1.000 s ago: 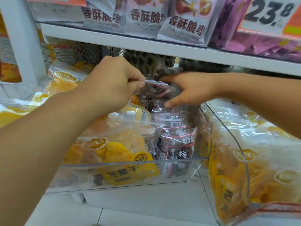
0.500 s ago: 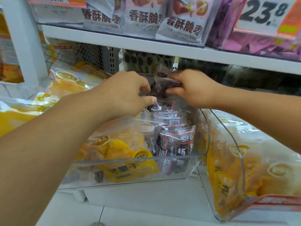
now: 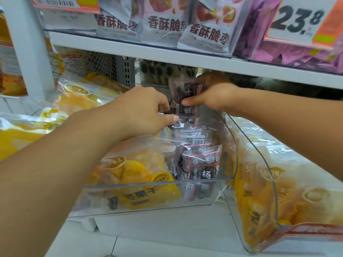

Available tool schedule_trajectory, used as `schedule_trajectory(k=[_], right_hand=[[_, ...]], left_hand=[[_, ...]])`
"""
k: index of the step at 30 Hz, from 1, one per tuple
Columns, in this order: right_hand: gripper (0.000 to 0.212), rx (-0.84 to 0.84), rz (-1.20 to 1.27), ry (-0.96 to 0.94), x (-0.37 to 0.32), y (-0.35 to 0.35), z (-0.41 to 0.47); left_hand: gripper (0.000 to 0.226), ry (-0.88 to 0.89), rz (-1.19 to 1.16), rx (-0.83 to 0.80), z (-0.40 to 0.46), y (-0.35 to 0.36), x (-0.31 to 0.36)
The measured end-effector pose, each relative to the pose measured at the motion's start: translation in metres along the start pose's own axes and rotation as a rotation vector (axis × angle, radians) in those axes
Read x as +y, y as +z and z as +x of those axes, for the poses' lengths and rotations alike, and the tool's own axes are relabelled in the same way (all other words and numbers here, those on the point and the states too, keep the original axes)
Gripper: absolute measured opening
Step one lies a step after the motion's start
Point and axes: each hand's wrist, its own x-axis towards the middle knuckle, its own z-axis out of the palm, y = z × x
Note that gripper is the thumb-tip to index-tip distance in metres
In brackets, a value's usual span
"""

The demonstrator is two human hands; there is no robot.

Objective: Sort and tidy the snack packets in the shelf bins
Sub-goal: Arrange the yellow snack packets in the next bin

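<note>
Far to the left, yellow mango packets [image 3: 74,95] lie on the lower shelf. Next comes a clear bin [image 3: 148,197] with one big mango bag [image 3: 137,167] in its left part and a row of small dark packets [image 3: 202,164] standing in its right part. The person's left hand [image 3: 141,112] reaches over the bin, and its fingers [image 3: 167,119] are curled and pinch the top of a dark packet at the back of the row. Just beside it, the right hand [image 3: 213,95] grips an upright dark packet [image 3: 187,95] (held above the back of the bin, under the white shelf [image 3: 185,58]). On the right stands another clear bin [image 3: 267,182] full of mango bags.
</note>
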Motion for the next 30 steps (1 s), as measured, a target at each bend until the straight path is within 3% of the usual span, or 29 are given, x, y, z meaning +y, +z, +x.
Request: schedule_trajectory(k=[2,8,13,19,26,28,30], right_hand=[[0.076,0.063,-0.233,0.000,-0.001,0.007,0.003],[0.075,0.186,-0.499,-0.032,0.003,0.026,0.006],[0.080,-0.048,-0.734,-0.115,0.004,0.021,-0.010],[0.070,-0.403,-0.875,-0.249,-0.006,0.009,-0.017],[0.052,-0.551,-0.608,-0.189,-0.021,-0.051,-0.072],[0.043,-0.511,-0.573,-0.176,-0.017,-0.081,-0.111],[0.033,-0.361,-0.452,-0.199,-0.004,-0.099,-0.149]], left_hand=[[0.041,0.004,-0.004,0.001,-0.001,-0.001,-0.001],[0.043,0.011,0.002,0.006,0.000,0.000,-0.001],[0.043,0.011,0.002,0.002,0.000,0.000,-0.001],[0.039,0.011,0.018,-0.004,0.003,0.001,-0.001],[0.032,0.083,0.006,0.024,-0.006,-0.018,0.019],[0.030,0.156,-0.095,0.043,-0.015,-0.018,0.041],[0.036,0.245,-0.208,0.007,-0.027,-0.007,0.074]])
